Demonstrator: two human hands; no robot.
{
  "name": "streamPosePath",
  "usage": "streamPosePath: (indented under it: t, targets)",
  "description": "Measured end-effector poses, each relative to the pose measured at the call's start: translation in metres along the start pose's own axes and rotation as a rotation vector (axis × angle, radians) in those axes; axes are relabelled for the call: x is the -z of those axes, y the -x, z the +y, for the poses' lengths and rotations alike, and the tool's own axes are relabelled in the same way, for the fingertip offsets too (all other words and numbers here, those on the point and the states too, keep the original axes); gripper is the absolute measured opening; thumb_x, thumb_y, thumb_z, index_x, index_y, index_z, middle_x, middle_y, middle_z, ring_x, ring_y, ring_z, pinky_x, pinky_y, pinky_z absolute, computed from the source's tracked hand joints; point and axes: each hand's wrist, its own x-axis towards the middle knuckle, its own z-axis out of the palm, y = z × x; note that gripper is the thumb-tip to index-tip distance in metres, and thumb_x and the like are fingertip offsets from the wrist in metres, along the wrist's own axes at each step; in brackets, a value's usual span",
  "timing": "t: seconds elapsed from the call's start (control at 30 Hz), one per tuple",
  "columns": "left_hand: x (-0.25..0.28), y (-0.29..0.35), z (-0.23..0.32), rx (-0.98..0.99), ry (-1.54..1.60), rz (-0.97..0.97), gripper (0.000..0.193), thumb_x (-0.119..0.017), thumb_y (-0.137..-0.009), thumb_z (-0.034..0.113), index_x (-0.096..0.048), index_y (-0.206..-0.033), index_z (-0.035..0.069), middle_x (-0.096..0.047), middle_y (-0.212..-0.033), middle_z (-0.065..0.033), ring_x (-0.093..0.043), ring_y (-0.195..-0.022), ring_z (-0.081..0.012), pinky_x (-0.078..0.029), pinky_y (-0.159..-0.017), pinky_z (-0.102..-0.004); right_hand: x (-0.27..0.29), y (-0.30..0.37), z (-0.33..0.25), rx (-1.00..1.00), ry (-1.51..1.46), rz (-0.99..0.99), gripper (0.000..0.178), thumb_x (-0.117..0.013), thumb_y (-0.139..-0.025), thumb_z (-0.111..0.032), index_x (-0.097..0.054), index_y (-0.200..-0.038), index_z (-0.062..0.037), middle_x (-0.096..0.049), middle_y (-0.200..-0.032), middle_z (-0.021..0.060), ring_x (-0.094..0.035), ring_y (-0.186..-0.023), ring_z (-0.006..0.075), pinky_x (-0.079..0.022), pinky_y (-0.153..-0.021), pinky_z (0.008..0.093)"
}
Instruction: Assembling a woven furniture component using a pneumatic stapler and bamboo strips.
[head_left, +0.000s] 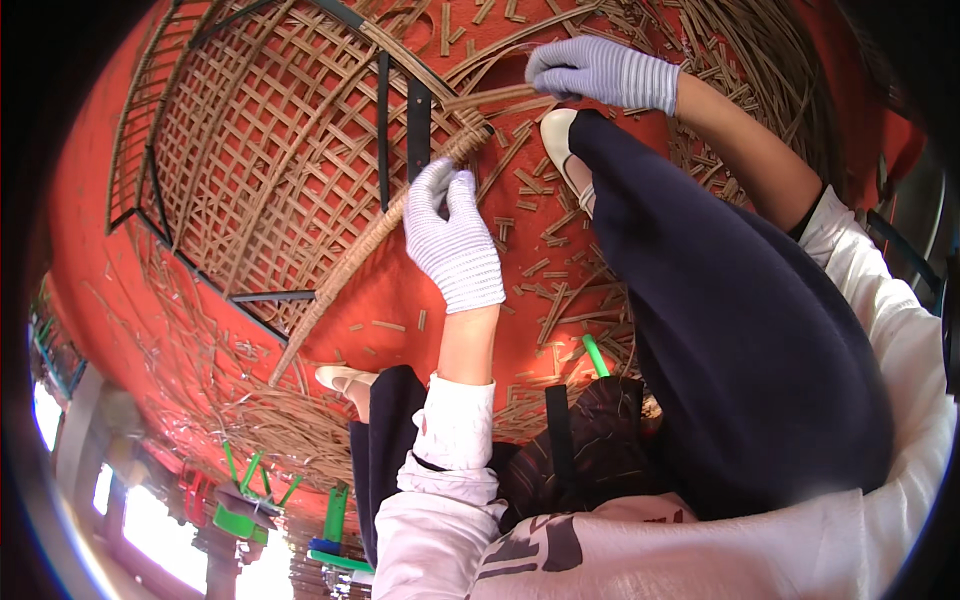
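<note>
A woven rattan chair frame (345, 262), with open lattice and dark metal bars, leans across the left of the head view. My left hand (456, 240), in a striped knit glove, has its fingers curled at the upper end of the strip-wrapped edge, where the winding is thickest. My right hand (600, 75), gloved alike, is closed on a flat brown rattan strip (497, 97). This strip stretches leftward to the wrapped end near my left fingertips. Glove fabric hides exactly how the left fingertips meet the frame.
Short rattan offcuts (540, 268) litter the red floor (390, 350). Long strips lie in a bundle (745, 60) at the upper right and a loose heap (290, 430) at the lower left. My shoe (562, 145) stands below my right hand. Green-legged stools (240, 522) stand at lower left.
</note>
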Motion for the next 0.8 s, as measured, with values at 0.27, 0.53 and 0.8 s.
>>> streamPosePath:
  t: [0.27,0.53,0.8]
  targets:
    - [0.006,-0.04,-0.008,-0.658,-0.888,-0.151,0.044,-0.08,-0.073,0.017,-0.068,-0.115,0.012,-0.06,-0.122,-0.0074,-0.05,-0.121,-0.0317,-0.039,-0.099,-0.0483,-0.021,0.016,0.003,-0.178,-0.004,0.041,0.032,-0.059,-0.098,-0.038,-0.068,-0.103,-0.0081,-0.068,-0.087,0.0099,-0.066,-0.085,0.0206,-0.05,-0.083,0.0352]
    - [0.0,-0.041,-0.026,-0.725,-0.853,-0.007,0.083,-0.084,-0.064,0.018,-0.052,-0.14,0.01,-0.046,-0.141,-0.0117,-0.042,-0.133,-0.0348,-0.036,-0.106,-0.0509,-0.046,0.008,0.022,-0.222,-0.133,0.092,0.03,-0.06,-0.1,-0.033,-0.07,-0.106,-0.0056,-0.066,-0.079,0.0054,-0.061,-0.075,0.0134,-0.05,-0.074,0.0299]
    - [0.043,-0.063,-0.03,-0.378,-1.0,-0.175,0.029,-0.078,-0.077,0.022,-0.067,-0.103,0.013,-0.069,-0.088,-0.0108,-0.067,-0.081,-0.0336,-0.051,-0.077,-0.0446,-0.057,0.01,0.01,-0.24,-0.413,0.093,0.027,-0.055,-0.103,-0.025,-0.068,-0.109,-0.0012,-0.067,-0.08,0.0036,-0.064,-0.075,0.0115,-0.053,-0.075,0.0291]
